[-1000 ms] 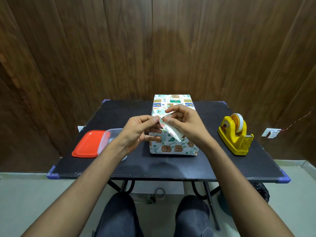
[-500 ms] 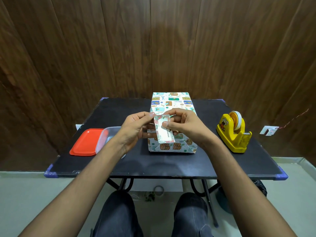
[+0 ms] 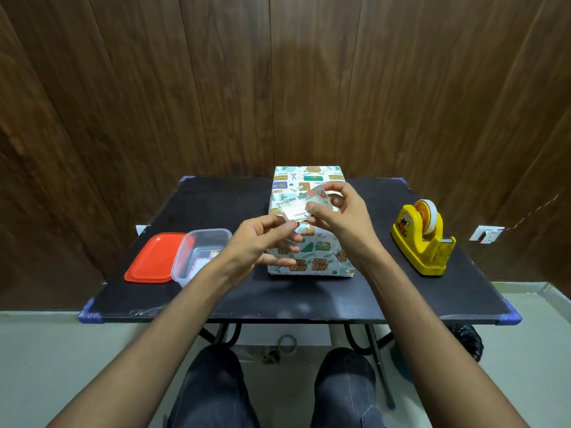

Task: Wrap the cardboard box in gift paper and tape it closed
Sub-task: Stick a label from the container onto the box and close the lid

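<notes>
Above the box (image 3: 309,242), which sits wrapped mid-tabletop (image 3: 386,291): I log both hands pinching one small sticker (image 3: 301,208), left hand (image 3: 262,248) at its near end, right hand (image 3: 336,217) at its far end, fingers closed on it. Dispenser (image 3: 423,239) right of box; tub (image 3: 200,254) and red lid (image 3: 153,257) left. Risk: the sticker may curl onto itself or land crooked.

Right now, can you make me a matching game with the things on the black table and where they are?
Things:
1. yellow plastic tape dispenser
2. flat red plastic lid
3. box wrapped in patterned gift paper
4. clear plastic tub

Places:
A. middle of the table
B. far left
C. far right
D. between the lid and the box

Pairs: 1-C, 2-B, 3-A, 4-D
</notes>
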